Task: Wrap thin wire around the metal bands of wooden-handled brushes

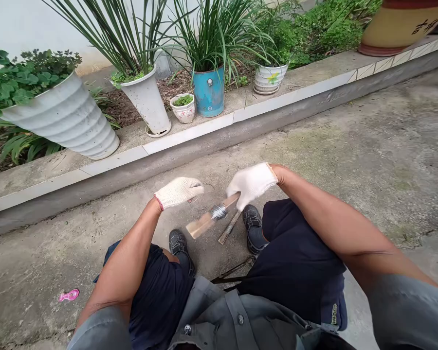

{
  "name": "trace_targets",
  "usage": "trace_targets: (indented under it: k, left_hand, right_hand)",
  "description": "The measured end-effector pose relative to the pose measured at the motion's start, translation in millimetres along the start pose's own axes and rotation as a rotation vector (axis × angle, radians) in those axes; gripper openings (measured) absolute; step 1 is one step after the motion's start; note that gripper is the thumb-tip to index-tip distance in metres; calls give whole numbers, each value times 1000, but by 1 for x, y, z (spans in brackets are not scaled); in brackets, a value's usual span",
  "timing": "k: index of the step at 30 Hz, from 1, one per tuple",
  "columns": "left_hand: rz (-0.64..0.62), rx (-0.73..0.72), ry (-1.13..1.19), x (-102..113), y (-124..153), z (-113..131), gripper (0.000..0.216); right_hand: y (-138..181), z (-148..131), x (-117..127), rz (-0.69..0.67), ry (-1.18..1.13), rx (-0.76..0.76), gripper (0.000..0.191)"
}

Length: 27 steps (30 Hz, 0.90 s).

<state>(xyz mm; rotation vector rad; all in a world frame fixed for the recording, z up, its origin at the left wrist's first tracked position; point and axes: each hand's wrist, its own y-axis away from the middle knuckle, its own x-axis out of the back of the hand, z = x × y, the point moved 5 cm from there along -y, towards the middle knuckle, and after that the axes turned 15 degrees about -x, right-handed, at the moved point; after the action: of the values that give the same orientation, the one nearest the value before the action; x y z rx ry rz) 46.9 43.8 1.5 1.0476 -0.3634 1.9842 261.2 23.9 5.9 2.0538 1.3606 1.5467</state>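
Observation:
Both my hands wear white knit gloves. My right hand [251, 183] is closed round one end of a flat wooden stick [204, 222] that has silver wire wound about its middle [218, 212]. The stick slants down to the left, above the ground between my feet. My left hand [178, 191] hovers just left of the stick with its fingers curled together; whether it holds a thin wire I cannot make out. A narrow metal file-like bar [229, 227] lies on the concrete under the stick, beside my right shoe [253, 228].
I sit low on a concrete yard. A tiled kerb [190, 138] runs across ahead, carrying several plant pots: a ribbed white one [67, 119], a tall white one [148, 99], a blue one [209, 91]. A pink object [69, 294] lies on the ground at left.

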Motion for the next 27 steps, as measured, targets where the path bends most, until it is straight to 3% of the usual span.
trace_targets:
  k: [3,6,8,10,14,17,21,24,27]
  left_hand:
    - [32,-3,133,-5,0,8,39]
    - [3,-41,185,-8,-1,18,39]
    - [-35,-54,182,-9,-1,19,37]
    - [-68,-26,152,-9,-1,13,36]
    - [-43,18,68,-3,1,-1,35]
    - [3,-31,-3,2,4,0,37]
    - [-31,-64,32,-4,8,12,37]
    - [-66,-115,173,-14,11,24,38]
    - [-24,-126,273,-18,12,29,41]
  right_hand:
    - [5,-3,26,262,-127,-45,41]
    - [4,15,55,600,-183,-240,44]
    - [-2,30,64,716,-139,-363,43]
    - [-12,43,64,716,-39,-461,41]
    - [-28,48,40,533,209,-521,29]
    - [-19,36,11,299,261,-384,25]
    - [21,12,-13,-22,99,-189,31]
    - [44,-5,6,70,-27,-142,35]
    - [45,-10,45,399,-104,-208,40]
